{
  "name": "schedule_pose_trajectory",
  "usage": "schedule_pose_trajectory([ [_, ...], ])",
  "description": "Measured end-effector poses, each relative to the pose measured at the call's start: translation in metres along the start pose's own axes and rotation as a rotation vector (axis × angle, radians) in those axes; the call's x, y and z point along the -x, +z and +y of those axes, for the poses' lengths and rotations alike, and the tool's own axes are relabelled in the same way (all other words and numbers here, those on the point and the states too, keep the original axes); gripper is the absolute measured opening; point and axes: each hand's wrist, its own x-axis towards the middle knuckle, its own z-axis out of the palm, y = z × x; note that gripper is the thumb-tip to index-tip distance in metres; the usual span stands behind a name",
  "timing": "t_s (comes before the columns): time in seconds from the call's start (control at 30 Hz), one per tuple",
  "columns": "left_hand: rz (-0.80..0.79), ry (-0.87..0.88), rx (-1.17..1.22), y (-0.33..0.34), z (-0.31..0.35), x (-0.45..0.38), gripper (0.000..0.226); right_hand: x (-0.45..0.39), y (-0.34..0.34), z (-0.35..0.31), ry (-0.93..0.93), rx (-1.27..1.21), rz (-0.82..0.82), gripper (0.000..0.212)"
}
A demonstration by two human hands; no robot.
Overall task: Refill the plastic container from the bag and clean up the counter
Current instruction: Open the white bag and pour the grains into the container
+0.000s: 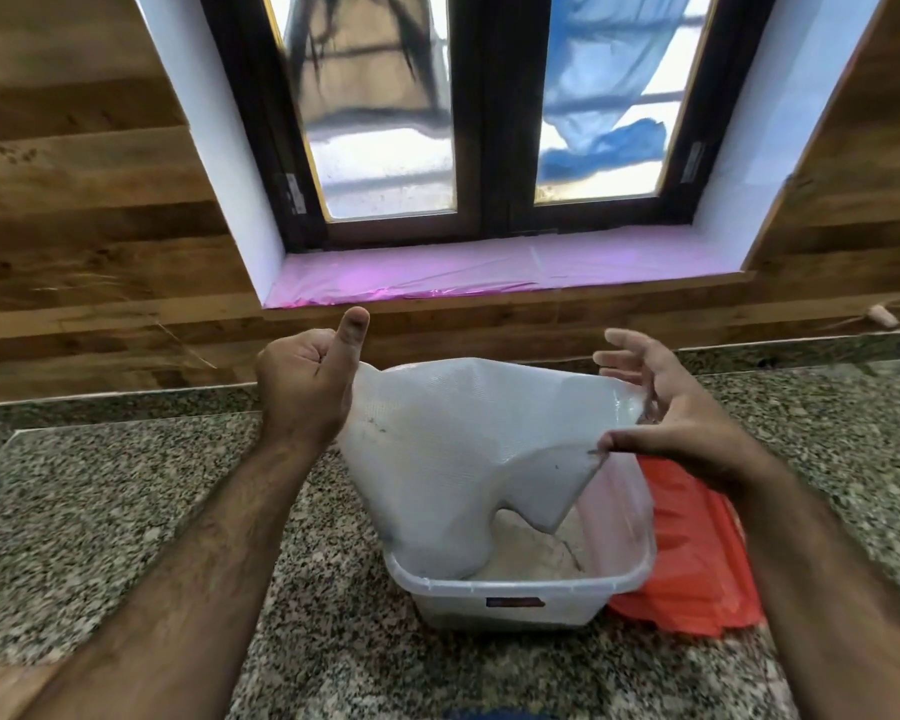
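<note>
A white translucent plastic bag (463, 449) hangs upside down over a clear plastic container (515, 597) on the granite counter. Pale flour lies in the container's bottom, and the bag's lower end dips into it. My left hand (302, 387) grips the bag's upper left corner in a fist, thumb sticking up. My right hand (666, 413) pinches the bag's right edge between thumb and fingers, the other fingers spread.
A red-orange lid (697, 563) lies on the counter against the container's right side. The speckled granite counter (126, 511) runs left and right, backed by a wooden wall and a window sill covered with pink film (489, 272).
</note>
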Motion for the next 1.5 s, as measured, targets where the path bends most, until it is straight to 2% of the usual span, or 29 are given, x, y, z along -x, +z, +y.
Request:
schedule_pose_trajectory([
  [0.07, -0.018, 0.004, 0.065, 0.008, 0.007, -0.001, 0.072, -0.007, 0.001, -0.026, -0.028, 0.224, -0.007, 0.125],
  [0.13, -0.033, 0.005, 0.148, 0.016, 0.014, -0.002, 0.068, -0.015, 0.008, -0.046, -0.023, 0.397, -0.089, 0.124],
  [0.2, -0.012, -0.011, 0.234, 0.021, 0.020, -0.005, 0.063, -0.023, 0.018, -0.060, 0.009, 0.525, -0.210, 0.134],
  [0.3, 0.036, -0.049, 0.338, 0.023, 0.021, -0.011, 0.071, -0.034, 0.031, -0.065, 0.009, 0.629, -0.263, 0.138],
  [0.37, 0.056, -0.066, 0.367, 0.023, 0.018, -0.015, 0.074, -0.039, 0.036, -0.065, -0.021, 0.669, -0.274, 0.127],
  [0.5, 0.046, -0.046, 0.382, 0.019, 0.012, -0.014, 0.089, -0.043, 0.037, -0.068, -0.058, 0.672, -0.269, 0.093],
  [0.63, -0.012, 0.060, 0.314, 0.013, 0.005, -0.012, 0.076, -0.047, 0.031, -0.069, -0.052, 0.611, -0.271, 0.075],
  [0.73, 0.044, -0.073, 0.401, 0.013, 0.005, -0.005, 0.096, -0.048, 0.030, -0.070, -0.052, 0.576, -0.263, 0.066],
  [0.83, 0.125, -0.241, 0.574, 0.019, 0.005, 0.010, 0.129, -0.048, 0.030, -0.067, -0.030, 0.560, -0.240, 0.061],
  [0.93, -0.003, -0.399, 0.636, 0.023, 0.011, 0.036, 0.148, -0.047, 0.035, -0.063, -0.001, 0.577, -0.219, 0.059],
  [1.0, -0.153, -0.417, 0.680, 0.024, 0.015, 0.050, 0.148, -0.047, 0.037, -0.060, 0.017, 0.591, -0.198, 0.056],
  [1.03, -0.169, -0.421, 0.685, 0.023, 0.014, 0.053, 0.149, -0.046, 0.037, -0.059, 0.024, 0.586, -0.190, 0.054],
  [1.1, -0.084, -0.416, 0.627, 0.020, 0.012, 0.053, 0.148, -0.045, 0.036, -0.056, 0.036, 0.561, -0.185, 0.051],
  [1.17, -0.025, -0.411, 0.657, 0.018, 0.010, 0.053, 0.134, -0.043, 0.036, -0.055, 0.037, 0.543, -0.180, 0.049],
  [1.23, -0.125, -0.441, 0.723, 0.016, 0.015, 0.056, 0.118, -0.041, 0.038, -0.055, 0.026, 0.531, -0.168, 0.046],
  [1.33, -0.140, -0.407, 0.637, 0.012, 0.016, 0.059, 0.133, -0.040, 0.039, -0.057, 0.017, 0.519, -0.165, 0.046],
  [1.47, -0.235, -0.416, 0.600, 0.005, 0.018, 0.057, 0.113, -0.038, 0.038, -0.061, 0.009, 0.503, -0.149, 0.049],
  [1.5, -0.208, -0.408, 0.562, 0.004, 0.017, 0.055, 0.106, -0.037, 0.037, -0.062, 0.007, 0.500, -0.144, 0.050],
])
